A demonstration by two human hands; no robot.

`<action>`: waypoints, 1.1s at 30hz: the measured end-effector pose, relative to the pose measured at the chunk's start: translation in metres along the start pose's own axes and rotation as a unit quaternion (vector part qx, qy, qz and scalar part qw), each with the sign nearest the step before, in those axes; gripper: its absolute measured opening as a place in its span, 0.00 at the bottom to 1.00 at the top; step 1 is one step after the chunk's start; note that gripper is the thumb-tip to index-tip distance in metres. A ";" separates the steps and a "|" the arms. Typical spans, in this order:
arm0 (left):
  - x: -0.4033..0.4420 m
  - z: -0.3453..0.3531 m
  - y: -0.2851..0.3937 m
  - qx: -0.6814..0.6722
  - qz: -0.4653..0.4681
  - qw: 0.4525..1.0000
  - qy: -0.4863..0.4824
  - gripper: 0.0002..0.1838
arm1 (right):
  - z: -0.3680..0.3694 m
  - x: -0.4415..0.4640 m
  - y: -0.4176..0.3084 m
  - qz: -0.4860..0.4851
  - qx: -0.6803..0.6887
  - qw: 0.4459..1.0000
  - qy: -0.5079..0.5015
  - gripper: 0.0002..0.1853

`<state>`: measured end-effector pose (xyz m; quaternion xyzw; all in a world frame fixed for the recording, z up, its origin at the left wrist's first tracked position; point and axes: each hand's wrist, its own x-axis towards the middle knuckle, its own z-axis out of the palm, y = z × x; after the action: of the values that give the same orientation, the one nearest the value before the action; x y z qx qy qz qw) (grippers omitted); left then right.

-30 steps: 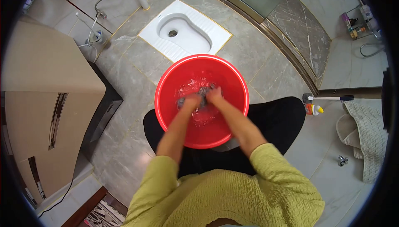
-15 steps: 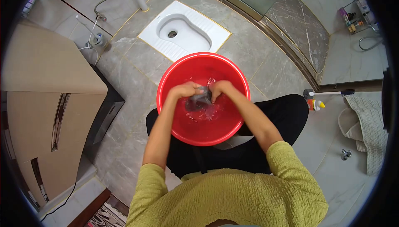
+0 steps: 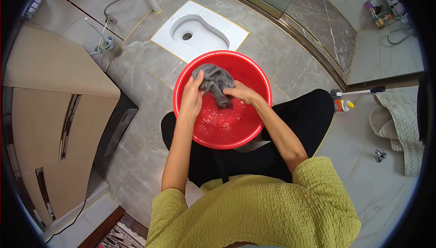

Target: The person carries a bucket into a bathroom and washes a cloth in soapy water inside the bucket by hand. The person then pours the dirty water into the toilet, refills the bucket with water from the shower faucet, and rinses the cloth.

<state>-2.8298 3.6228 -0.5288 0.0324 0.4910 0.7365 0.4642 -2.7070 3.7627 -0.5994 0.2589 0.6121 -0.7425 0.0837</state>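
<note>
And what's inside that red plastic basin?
Inside the red plastic basin is water, with a gray cloth held between the left hand and right hand. The cloth and hands cover part of the inside, hiding whatever lies beneath them.

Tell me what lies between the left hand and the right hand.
In the head view, a bunched grey cloth lies between the left hand and the right hand, held by both over the red basin.
</note>
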 end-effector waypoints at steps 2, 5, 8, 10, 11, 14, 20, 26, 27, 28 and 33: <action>0.016 -0.027 -0.045 -0.038 -0.064 0.996 0.049 0.15 | 0.010 -0.013 -0.012 -0.037 0.043 0.998 0.013 0.18; 0.042 -0.054 -0.094 -0.097 -0.200 0.971 0.083 0.15 | 0.054 -0.039 -0.040 -0.122 0.082 0.987 0.068 0.16; 0.059 -0.071 -0.145 -0.328 -0.114 0.930 -0.119 0.16 | 0.086 -0.024 -0.018 -0.159 -0.013 0.968 0.192 0.13; 0.050 -0.066 -0.144 -0.282 -0.114 0.952 -0.034 0.16 | 0.091 -0.014 -0.014 -0.189 -0.040 0.934 0.300 0.14; 0.056 -0.069 -0.147 -0.315 -0.130 0.922 -0.183 0.14 | 0.083 -0.003 -0.005 -0.154 -0.111 0.918 0.348 0.15; 0.016 -0.020 -0.113 -0.176 -0.148 0.962 0.148 0.13 | 0.042 0.045 0.045 -0.072 -0.227 0.859 0.453 0.20; 0.040 -0.039 -0.121 -0.167 -0.165 0.961 0.144 0.13 | 0.083 0.027 0.045 -0.129 -0.125 0.888 0.423 0.17; 0.019 -0.023 -0.116 -0.211 -0.078 0.967 0.116 0.11 | 0.036 0.048 0.063 0.046 0.036 0.896 0.441 0.23; 0.006 -0.010 -0.100 -0.229 -0.085 0.966 0.083 0.11 | 0.026 0.056 0.087 0.051 0.169 0.895 0.411 0.23; -0.001 -0.004 -0.091 -0.247 -0.090 0.964 0.050 0.12 | 0.028 0.054 0.083 0.057 0.299 0.877 0.371 0.22; 0.005 -0.023 -0.104 -0.266 -0.106 0.958 -0.032 0.21 | 0.033 0.040 0.067 -0.014 0.512 0.857 0.057 0.24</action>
<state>-2.7760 3.6200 -0.6212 -0.1206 0.2627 0.7858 0.5468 -2.7206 3.7228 -0.6727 0.2988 0.1524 -0.9361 -0.1059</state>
